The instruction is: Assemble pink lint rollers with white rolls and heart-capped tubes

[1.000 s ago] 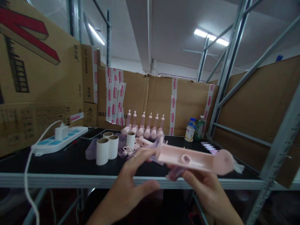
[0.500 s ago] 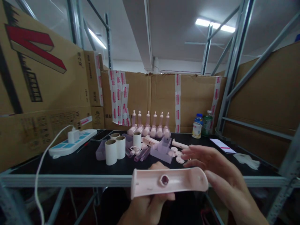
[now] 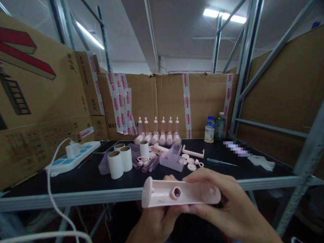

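Observation:
A long pale pink plastic piece [image 3: 187, 194], hollow like a trough, faces me with its inner side. A short collar with a dark hole stands near its middle, and its left end is a rounded flange. My left hand [image 3: 158, 217] grips it from below and behind, its thumb along the lower edge. Around the right end, my right hand [image 3: 222, 202] is closed, thumb below and fingers over the top edge. Both hands hold the piece in front of the table edge. Whatever lies behind the piece is hidden.
On the black table [image 3: 88, 180] stand white cardboard tubes [image 3: 115, 165], clear purple trays [image 3: 172, 163], pink discs [image 3: 191, 167] and a row of assembled pink bottle-like items [image 3: 162, 138]. A screwdriver [image 3: 220, 162], bottles [image 3: 209, 130] and a power strip [image 3: 73, 158] are there too.
My right hand has moved left from beside the pink piece and closed on its right end. The screwdriver on the table now shows. The view has shifted slightly.

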A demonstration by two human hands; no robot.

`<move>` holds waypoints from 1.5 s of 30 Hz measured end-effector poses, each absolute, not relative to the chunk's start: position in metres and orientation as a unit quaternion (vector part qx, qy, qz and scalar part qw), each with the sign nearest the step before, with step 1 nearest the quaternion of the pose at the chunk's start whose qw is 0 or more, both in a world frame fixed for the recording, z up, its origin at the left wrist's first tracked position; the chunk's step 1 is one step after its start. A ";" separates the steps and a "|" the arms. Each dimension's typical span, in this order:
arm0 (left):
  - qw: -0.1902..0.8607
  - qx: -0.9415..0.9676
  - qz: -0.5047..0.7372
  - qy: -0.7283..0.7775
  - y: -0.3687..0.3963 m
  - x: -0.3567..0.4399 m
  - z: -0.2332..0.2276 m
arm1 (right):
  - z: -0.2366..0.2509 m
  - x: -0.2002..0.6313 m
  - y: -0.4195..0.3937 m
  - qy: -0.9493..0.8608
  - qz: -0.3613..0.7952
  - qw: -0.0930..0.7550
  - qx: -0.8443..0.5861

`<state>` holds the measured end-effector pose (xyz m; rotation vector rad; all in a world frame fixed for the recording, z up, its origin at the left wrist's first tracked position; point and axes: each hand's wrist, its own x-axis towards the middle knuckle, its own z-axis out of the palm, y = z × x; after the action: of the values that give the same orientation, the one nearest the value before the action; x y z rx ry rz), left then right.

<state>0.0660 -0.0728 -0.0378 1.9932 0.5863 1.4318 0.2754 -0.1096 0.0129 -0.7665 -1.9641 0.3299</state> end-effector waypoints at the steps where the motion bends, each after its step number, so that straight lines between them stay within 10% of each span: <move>1: 0.306 0.753 0.536 0.227 -0.073 0.066 -0.038 | 0.013 0.276 -0.110 -0.807 0.136 0.485 -0.309; 14: 0.244 0.778 0.492 0.305 -0.081 0.063 -0.012 | 0.012 0.313 -0.077 -0.580 0.040 0.681 -0.446; 24: 0.211 0.726 0.564 0.333 -0.046 0.045 0.003 | -0.056 0.427 0.057 -0.521 0.043 0.510 -0.683; 39: 0.505 0.494 0.651 0.277 -0.053 0.068 0.004 | -0.035 0.328 0.031 -0.602 0.291 0.592 -0.451; 45: 0.409 0.623 0.591 0.310 -0.045 0.073 -0.011 | -0.028 0.251 -0.026 -0.517 0.469 0.669 -0.256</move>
<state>0.0733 -0.0454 -0.0114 1.5685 0.7819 1.4890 0.2505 -0.0255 -0.0285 -0.5770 -1.1655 1.0572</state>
